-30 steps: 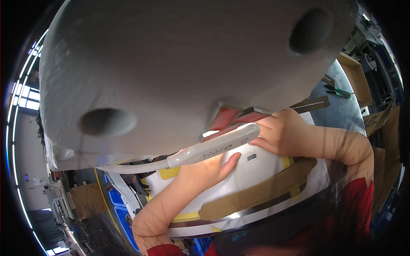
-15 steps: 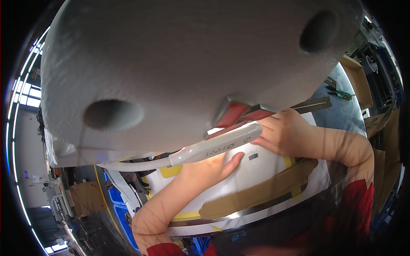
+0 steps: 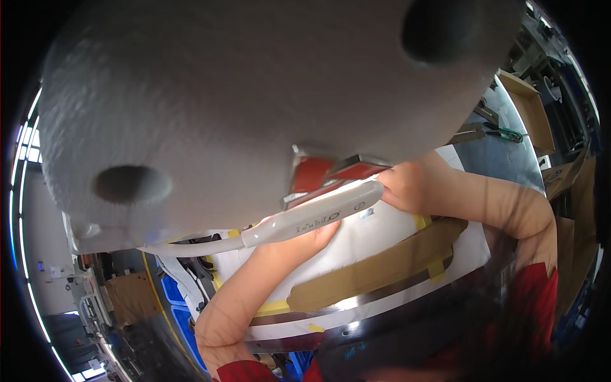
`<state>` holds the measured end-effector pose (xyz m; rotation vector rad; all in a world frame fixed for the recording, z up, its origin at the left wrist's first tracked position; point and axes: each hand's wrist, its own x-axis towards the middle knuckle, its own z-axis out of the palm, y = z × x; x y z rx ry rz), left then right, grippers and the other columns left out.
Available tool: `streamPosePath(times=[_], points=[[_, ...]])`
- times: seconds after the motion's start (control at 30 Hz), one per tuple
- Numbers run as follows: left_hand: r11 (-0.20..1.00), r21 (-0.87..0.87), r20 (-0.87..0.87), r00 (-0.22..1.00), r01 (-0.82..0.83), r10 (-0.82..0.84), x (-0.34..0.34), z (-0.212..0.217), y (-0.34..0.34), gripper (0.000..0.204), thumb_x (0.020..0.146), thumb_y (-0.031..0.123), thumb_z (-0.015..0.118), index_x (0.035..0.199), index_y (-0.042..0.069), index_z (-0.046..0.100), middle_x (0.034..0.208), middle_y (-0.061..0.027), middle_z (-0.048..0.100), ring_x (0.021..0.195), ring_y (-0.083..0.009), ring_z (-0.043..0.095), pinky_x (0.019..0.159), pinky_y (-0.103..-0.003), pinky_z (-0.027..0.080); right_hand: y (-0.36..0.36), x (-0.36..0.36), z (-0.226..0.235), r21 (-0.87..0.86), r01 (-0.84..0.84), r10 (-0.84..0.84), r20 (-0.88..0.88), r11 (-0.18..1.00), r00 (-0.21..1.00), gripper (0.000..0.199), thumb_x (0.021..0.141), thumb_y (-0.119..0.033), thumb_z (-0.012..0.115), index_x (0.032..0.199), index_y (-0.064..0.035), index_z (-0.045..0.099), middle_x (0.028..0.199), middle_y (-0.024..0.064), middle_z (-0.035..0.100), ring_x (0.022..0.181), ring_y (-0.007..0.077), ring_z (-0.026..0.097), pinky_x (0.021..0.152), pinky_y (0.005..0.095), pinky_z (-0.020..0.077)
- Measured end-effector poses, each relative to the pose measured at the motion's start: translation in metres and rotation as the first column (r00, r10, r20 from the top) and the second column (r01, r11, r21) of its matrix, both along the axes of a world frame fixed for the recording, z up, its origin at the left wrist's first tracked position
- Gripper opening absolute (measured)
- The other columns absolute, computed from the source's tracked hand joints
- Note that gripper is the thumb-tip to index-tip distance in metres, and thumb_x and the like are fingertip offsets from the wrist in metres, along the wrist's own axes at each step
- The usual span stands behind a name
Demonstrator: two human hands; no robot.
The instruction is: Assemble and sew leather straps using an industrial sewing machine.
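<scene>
1. Whereas the big grey foam block (image 3: 254,95) showed its upper hole further left and higher a second ago, that hole now sits lower and more toward the right of the view, and the lower-left hole has slid right as well; the block has swung closer over the hands and now hides more of the work.
2. Since the long white handheld tool (image 3: 312,219) lies at nearly the same slant as before, with its cord (image 3: 184,248) trailing off to the left, I judge that the work is holding steady at one spot rather than moving on.
3. The red piece (image 3: 315,173) under the block's edge shows more plainly now than it did a second ago.
4. The left hand (image 3: 299,245) lies under the middle of the tool, fingers curled up around its underside, so it is holding the tool from below; how tightly cannot be told, as the tool covers the fingertips.
5. The right hand (image 3: 414,184) is closed around the tool's right tip, pressing it at the block's lower edge.
6. Both hands rest over a white sheet (image 3: 382,235) patched with brown tape (image 3: 382,267) and yellow tape (image 3: 436,267), which lies on a shiny metal table (image 3: 503,153).
</scene>
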<state>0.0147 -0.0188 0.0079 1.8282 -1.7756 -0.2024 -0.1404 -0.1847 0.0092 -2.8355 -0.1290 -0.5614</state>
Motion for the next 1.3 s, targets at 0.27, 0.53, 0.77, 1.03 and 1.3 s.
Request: streamPosePath(times=[0.27, 0.53, 0.77, 1.03, 1.3], points=[[0.987, -0.006, 0.070, 0.985, -0.160, 0.160, 0.004, -0.017, 0.006, 0.018, 0.080, 0.018, 0.064, 0.092, 0.004, 0.067, 0.084, -0.0107, 0.065, 0.072, -0.0275, 0.062, 0.065, -0.036, 0.049, -0.014, 0.001, 0.003, -0.022, 0.227, -0.227, -0.025, 0.974, 0.973, 0.030, 0.079, -0.021, 0.065, 0.102, -0.0023, 0.057, 0.103, 0.0098, 0.061, 0.085, 0.0261, 0.060, 0.069, 0.0339, 0.0479], [0.970, 0.025, 0.065, 0.968, -0.243, 0.241, -0.001, -0.019, 0.012, 0.015, 0.081, 0.017, 0.063, 0.092, 0.006, 0.066, 0.081, -0.0099, 0.064, 0.069, -0.0282, 0.061, 0.062, -0.037, 0.047, -0.013, -0.017, 0.018, 0.272, 0.291, -0.136, -0.473, 0.917, 0.871, 0.024, 0.086, -0.029, 0.059, 0.091, -0.0059, 0.057, 0.073, 0.0134, 0.062, 0.071, 0.0311, 0.061, 0.062, 0.0404, 0.0454], [0.996, 0.009, 0.010, 0.996, 0.093, -0.093, -0.047, 0.043, 0.017, 0.016, 0.075, 0.005, 0.069, 0.089, 0.010, 0.065, 0.068, -0.0062, 0.053, 0.058, -0.0232, 0.056, 0.052, -0.033, 0.043, 0.005, -0.029, 0.053, 0.651, -0.178, 0.346, -0.137, 0.738, 0.928, 0.036, 0.083, -0.035, 0.062, 0.105, -0.0064, 0.058, 0.087, 0.0108, 0.063, 0.082, 0.0291, 0.061, 0.074, 0.0396, 0.0458], [0.813, -0.530, 0.015, 0.961, 0.242, -0.276, -0.081, 0.050, 0.027, 0.042, 0.063, 0.009, 0.077, 0.102, 0.006, 0.064, 0.104, -0.0078, 0.060, 0.097, -0.0226, 0.059, 0.082, -0.038, 0.046, 0.003, -0.068, 0.118, 0.983, -0.152, 0.390, 0.100, 0.104, 0.915, 0.036, 0.097, -0.024, 0.039, 0.106, -0.0003, 0.064, 0.102, 0.0105, 0.065, 0.099, 0.0226, 0.059, 0.088, 0.0322, 0.0415], [0.988, 0.033, -0.807, 0.587, 0.153, -0.064, -0.083, 0.071, -0.014, 0.029, 0.077, 0.015, 0.072, 0.099, 0.001, 0.061, 0.083, -0.0084, 0.061, 0.077, -0.0165, 0.058, 0.070, -0.028, 0.046, -0.013, -0.068, 0.101, 0.450, -0.057, -0.127, 0.368, 0.891, 0.921, 0.032, 0.094, -0.025, 0.044, 0.096, -0.0017, 0.067, 0.096, 0.0088, 0.064, 0.091, 0.0210, 0.059, 0.080, 0.0315, 0.0454]])
